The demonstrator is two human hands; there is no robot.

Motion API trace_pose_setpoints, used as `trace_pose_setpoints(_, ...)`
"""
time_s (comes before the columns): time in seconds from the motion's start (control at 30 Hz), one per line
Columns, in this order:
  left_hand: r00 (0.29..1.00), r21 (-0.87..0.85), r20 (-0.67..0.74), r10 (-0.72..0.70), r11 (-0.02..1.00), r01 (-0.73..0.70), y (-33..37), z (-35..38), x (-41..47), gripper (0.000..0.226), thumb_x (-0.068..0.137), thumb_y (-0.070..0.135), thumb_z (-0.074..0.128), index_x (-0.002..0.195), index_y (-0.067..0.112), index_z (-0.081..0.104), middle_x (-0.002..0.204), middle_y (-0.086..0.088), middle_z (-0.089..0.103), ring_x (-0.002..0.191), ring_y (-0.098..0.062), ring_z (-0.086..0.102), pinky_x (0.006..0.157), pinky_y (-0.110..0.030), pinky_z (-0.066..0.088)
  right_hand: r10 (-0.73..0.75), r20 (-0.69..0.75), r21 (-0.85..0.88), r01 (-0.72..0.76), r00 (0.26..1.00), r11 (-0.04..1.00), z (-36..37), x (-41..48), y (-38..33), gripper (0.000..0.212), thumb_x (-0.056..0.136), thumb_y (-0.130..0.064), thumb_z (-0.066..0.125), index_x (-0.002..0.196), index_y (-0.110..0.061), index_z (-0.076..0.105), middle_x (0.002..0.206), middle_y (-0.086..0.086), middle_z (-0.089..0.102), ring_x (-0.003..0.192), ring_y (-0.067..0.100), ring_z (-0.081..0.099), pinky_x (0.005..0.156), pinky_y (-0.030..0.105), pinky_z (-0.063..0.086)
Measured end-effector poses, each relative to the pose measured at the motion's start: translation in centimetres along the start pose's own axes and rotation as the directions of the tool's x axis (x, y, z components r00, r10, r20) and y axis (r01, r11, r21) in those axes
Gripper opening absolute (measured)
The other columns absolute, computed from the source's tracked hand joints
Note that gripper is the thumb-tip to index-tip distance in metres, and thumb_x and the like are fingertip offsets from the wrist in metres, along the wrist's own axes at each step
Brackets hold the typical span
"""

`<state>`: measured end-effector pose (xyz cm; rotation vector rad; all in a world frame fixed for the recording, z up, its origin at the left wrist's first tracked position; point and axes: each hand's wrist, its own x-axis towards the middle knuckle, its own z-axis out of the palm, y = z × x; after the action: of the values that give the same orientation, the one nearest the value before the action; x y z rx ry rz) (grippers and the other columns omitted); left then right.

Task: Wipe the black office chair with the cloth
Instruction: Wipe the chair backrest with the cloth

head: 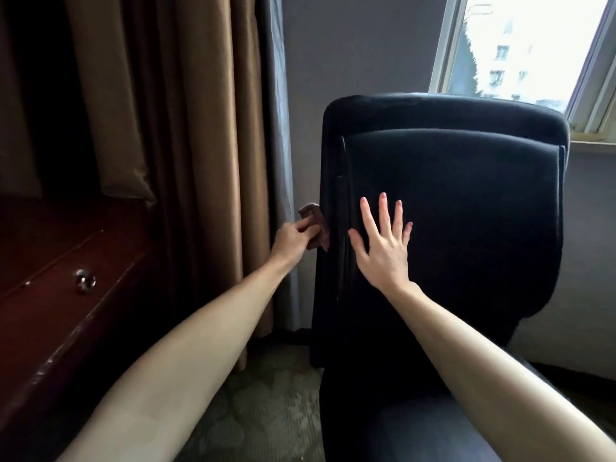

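left hand: the left hand [293, 236] has its fingers curled round a bunched-up cloth [315, 225], so it's a proper grasp, with the thumb side facing up.

cloth: small, brownish-mauve and scrunched. It's pushed right against the outer left edge of the backrest, about halfway up, with a bit poking out above the knuckles.

right hand: the right hand [383, 248] is flat on the front of the backrest with fingers spread wide. It's holding nothing, just the palm resting on the upholstery, close beside the cloth with only the side seam between them.

chair: the black office chair [466, 201] has a tall padded back that faces the person. Its seat [400, 428] runs down under the right forearm. The chair sits between the curtains and the window wall.

curtains: a brown curtain [186, 128] hangs in long folds just left of the chair, and a thinner grey drape [276, 95] hangs between it and the chair's edge.

left side: there's a dark reddish wooden dresser [50, 311] with a shiny round knob [85, 280] on the drawer front and some scuffs along its edge.

behind: there's a grey wall, and a window [533, 45] at the upper right with bright daylight and blurry buildings outside.

floor: a patterned greenish carpet [266, 395] shows between the dresser and the chair.
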<state>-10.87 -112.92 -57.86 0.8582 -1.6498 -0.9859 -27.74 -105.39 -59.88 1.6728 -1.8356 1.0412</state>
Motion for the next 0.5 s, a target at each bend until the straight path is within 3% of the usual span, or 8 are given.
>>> trace_pose_setpoints(0.07,0.999,-0.024,-0.041,-0.024,0.999,0.023,-0.5,-0.1,-0.7,0.029,0.093,0.014,0.065,0.12,0.007,0.07,0.107,-0.01,0.074,0.089,-0.016,0.071,0.093,-0.033,0.054,-0.002,0.006,0.001,0.002,1.0,1.0,-0.2,-0.1,0.1,0.065,0.097,-0.056,0.03,0.155,-0.03,0.017,0.165,0.005,0.003,0.15,0.034,-0.008,0.115,0.066,0.005)
trace_pose_setpoints(0.13,0.994,-0.035,-0.101,-0.033,0.999,0.03,-0.9,0.1,-1.1,0.027,0.088,0.017,0.068,0.113,0.01,0.074,0.099,-0.007,0.075,0.093,-0.023,0.071,0.094,-0.043,0.055,0.003,0.015,0.009,-0.003,1.0,1.0,-0.2,-0.1,0.2,0.065,0.097,-0.056,0.031,0.155,-0.032,0.016,0.165,0.004,0.002,0.15,0.032,-0.009,0.116,0.065,0.004)
trace_pose_setpoints(0.3,0.975,0.039,-0.22,-0.027,0.999,0.037,-1.3,-0.5,-2.9,0.022,0.089,0.017,0.069,0.11,0.013,0.076,0.094,0.002,0.075,0.092,-0.014,0.071,0.073,-0.015,0.05,0.004,0.0,0.014,-0.004,1.0,1.0,0.1,0.0,0.4,0.066,0.096,-0.058,0.029,0.155,-0.031,0.017,0.165,0.003,0.003,0.151,0.032,-0.008,0.116,0.064,0.003)
trace_pose_setpoints(0.4,0.977,0.1,-0.213,-0.013,0.994,0.035,-2.0,-1.4,-3.3,0.014,0.092,0.025,0.066,0.1,0.02,0.077,0.08,0.011,0.069,0.083,-0.01,0.069,0.076,-0.024,0.053,0.014,0.011,0.003,-0.014,1.0,1.0,0.3,0.0,0.7,0.065,0.097,-0.057,0.03,0.155,-0.032,0.015,0.165,0.002,0.001,0.151,0.03,-0.009,0.118,0.062,0.002)
trace_pose_setpoints(0.5,0.979,0.118,-0.205,-0.011,0.992,0.036,-3.0,-2.3,-2.4,0.012,0.091,0.029,0.066,0.093,0.024,0.076,0.082,0.008,0.074,0.082,-0.011,0.07,0.077,-0.03,0.054,0.022,0.014,-0.013,-0.022,1.0,1.0,0.5,0.0,0.8,0.065,0.097,-0.056,0.03,0.155,-0.031,0.014,0.165,0.002,0.0,0.151,0.029,-0.01,0.118,0.061,0.002)
